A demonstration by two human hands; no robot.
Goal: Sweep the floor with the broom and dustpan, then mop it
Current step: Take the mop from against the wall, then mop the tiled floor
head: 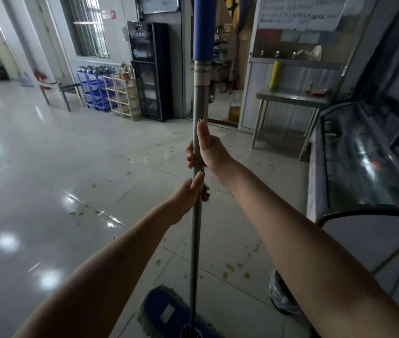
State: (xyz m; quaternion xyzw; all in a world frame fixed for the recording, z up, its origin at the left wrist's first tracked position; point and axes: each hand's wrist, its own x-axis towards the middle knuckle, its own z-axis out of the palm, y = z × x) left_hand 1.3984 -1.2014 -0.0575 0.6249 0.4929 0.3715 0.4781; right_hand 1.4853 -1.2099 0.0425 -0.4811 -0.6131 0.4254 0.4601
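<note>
Low on the floor [71,167] lies the mop head [166,313], handle [196,240] rising near-upright; left hand [188,193] grips it lower, nearer the head, right hand [208,152] wrapped just above.

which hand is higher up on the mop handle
The right hand: it grips the mop handle just above the left hand, with its thumb stretched up along the pole.

Mop pole [197,230] dull grey metal, upper sleeve [202,28] matt blue foam-like. Mop head [161,311] blue cloth, frayed fringe. Floor tiles [47,167] glossy, reflective. Table [291,97] brushed stainless steel. Blue rack [91,91] plastic.
</note>
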